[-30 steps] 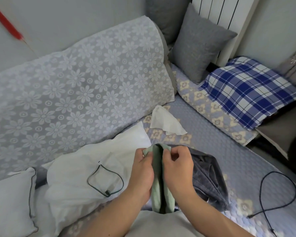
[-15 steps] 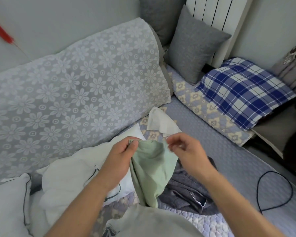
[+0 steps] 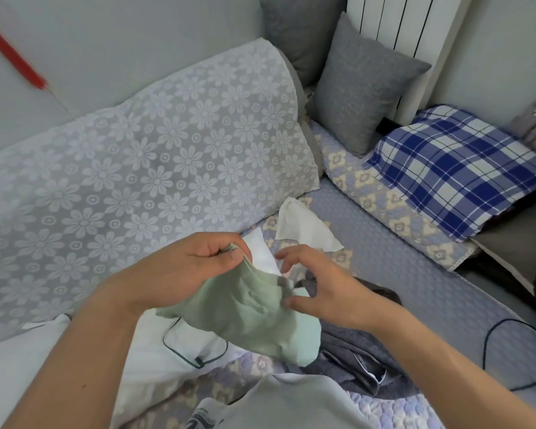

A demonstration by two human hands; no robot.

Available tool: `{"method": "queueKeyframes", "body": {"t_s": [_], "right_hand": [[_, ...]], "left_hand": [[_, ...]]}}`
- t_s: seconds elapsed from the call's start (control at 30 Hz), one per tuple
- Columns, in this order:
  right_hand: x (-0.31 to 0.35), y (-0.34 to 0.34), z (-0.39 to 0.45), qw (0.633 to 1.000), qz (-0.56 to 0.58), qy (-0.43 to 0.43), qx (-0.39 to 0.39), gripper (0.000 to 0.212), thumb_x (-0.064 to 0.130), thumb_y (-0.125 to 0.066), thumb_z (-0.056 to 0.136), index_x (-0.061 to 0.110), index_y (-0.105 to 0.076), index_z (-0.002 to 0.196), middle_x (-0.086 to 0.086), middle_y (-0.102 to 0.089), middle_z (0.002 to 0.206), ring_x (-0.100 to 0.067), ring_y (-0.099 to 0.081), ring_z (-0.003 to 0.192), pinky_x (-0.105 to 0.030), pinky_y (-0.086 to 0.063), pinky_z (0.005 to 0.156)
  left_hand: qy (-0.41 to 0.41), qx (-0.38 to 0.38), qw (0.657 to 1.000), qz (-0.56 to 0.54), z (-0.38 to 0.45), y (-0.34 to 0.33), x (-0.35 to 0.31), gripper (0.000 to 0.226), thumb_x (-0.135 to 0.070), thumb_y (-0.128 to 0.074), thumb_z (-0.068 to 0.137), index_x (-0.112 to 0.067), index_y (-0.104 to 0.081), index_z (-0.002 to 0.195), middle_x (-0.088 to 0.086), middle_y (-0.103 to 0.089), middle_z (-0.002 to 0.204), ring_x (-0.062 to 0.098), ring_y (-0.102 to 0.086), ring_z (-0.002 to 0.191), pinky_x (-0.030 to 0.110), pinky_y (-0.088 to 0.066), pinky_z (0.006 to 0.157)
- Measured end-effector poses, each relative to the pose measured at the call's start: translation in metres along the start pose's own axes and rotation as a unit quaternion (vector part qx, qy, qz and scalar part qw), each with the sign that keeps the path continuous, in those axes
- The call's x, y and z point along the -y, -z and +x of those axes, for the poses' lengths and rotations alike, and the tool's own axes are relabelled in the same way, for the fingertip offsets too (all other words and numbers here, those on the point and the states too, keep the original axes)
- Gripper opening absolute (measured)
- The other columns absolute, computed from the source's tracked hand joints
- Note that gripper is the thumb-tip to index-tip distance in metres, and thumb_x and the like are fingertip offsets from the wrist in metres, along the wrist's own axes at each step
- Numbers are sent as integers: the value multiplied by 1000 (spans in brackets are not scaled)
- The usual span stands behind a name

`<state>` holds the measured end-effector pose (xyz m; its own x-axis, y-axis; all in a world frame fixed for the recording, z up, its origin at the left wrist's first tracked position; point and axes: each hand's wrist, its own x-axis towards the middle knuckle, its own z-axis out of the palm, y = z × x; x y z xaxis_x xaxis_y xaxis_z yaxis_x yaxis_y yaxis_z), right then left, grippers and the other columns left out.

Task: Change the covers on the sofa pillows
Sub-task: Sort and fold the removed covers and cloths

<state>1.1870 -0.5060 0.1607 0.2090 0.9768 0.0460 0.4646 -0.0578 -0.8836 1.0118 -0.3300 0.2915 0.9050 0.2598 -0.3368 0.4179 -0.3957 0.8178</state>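
Head view shows the left hand [image 3: 195, 267] with fingers and thumb curled tight on the bunched top edge of a pale green cover [image 3: 245, 317], which hangs over the near part of the sofa seat [image 3: 415, 274]. The right hand [image 3: 319, 289] is just right of it, fingers spread and loosely bent; the thumb tip touches the green cloth's right edge, and whether the other fingers touch it cannot be told.

One green cover is in view. Beneath it to the right lies one crumpled dark grey cover [image 3: 362, 357]. One white pillow [image 3: 155, 351] with dark piping lies to the near left, under the left forearm. One loose white cloth [image 3: 300, 226] rests on the seat just beyond the hands. Two grey cushions [image 3: 362, 85] stand at the far end, and one blue plaid pillow [image 3: 452, 168] lies to the far right. One black cable [image 3: 526, 354] loops at the near right.
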Motion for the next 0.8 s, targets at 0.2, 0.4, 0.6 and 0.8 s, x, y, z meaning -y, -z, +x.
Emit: {"method": "queueKeyframes", "body": {"t_s": [0.2,0.4,0.6,0.8], "right_hand": [[3,-26,-2,999,-1,28,44,23,31,-79,83,35,-60,95,23,-43,139,0,-38,134,-24,-32,109],[-18,-36,-5,993,-53,44,91,21,40,-76,84,21,-71,87,23,-33,153,0,-21,144,-24,-22,116],[-17,-38,-1,980,-155,124,26,32,41,-65,95,11,-71,85,1,-61,113,-16,-54,102,-31,-46,92],[-28,-43,-13,962,-195,142,-125,21,29,-57,102,14,-70,97,2,-55,131,-14,-64,95,-32,-54,79]], "left_hand": [[4,-62,988,140,-5,0,-9,22,-34,-50,102,-33,-71,97,-15,-68,102,6,-63,99,21,-45,89],[0,10,985,172,-17,8,-9,22,-42,-49,97,-36,-70,93,-18,-68,102,6,-63,102,17,-44,87],[10,4,988,154,-28,29,-7,23,-47,-47,92,-40,-69,93,-13,-71,98,11,-64,96,25,-46,88],[-2,-78,991,111,-32,36,3,25,-42,-46,95,-36,-70,90,-11,-70,93,4,-63,89,14,-43,81]]}}
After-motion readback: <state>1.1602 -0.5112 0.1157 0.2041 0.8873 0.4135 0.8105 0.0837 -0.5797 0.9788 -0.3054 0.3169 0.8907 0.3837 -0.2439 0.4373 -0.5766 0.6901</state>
